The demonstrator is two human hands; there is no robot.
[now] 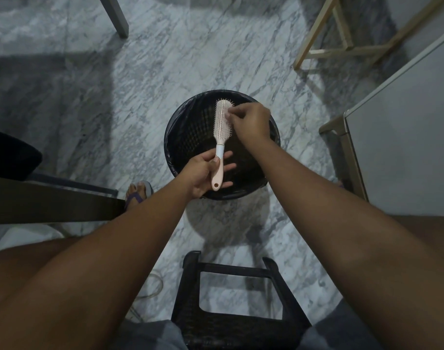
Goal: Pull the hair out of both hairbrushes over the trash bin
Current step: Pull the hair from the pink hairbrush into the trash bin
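A pale pink hairbrush (221,127) with a white collar hangs over the black trash bin (180,137), which is lined with a dark bag. My left hand (204,171) holds the brush by its handle, thumb on top and fingers under it. My right hand (251,122) is at the far end of the brush head, its fingertips pinching among the bristles. Any hair between those fingers is too fine to make out. Only one hairbrush is in view.
A black woven stool (231,311) stands between my knees, close to the camera. A dark table edge (52,200) lies at the left, a pale cabinet (405,147) at the right, wooden furniture legs (322,46) beyond. My sandalled foot (137,193) rests on the marble floor.
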